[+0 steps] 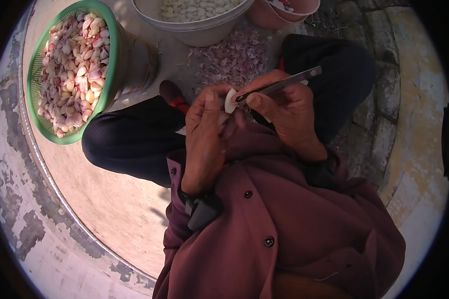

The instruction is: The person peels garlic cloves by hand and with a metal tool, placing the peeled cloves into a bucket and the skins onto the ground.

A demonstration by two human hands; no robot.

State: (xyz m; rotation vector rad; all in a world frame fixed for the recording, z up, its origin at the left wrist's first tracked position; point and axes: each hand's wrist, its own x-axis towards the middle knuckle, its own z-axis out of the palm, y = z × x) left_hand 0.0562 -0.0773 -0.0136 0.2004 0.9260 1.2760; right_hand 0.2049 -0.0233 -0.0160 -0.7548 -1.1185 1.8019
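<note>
Between the fingertips of my left hand [204,132] is a white, peeled garlic clove [230,101]. My right hand [287,107] grips a small knife [284,83], its dark end pointing at the clove and its flat metal end sticking out up and to the right. The knife's near end overlaps the clove's right side in this view. Both hands are close together above my lap, in front of the maroon coat. Some of the fingers of my left hand are hidden behind the clove and thumb.
A green basket [112,60] of unpeeled garlic cloves [75,70] stands at the left on a bucket. Ahead is a white tub [184,29] holding peeled cloves [199,9], with a pink bucket [284,19] beside it. Garlic skins [229,57] litter the ground between my legs.
</note>
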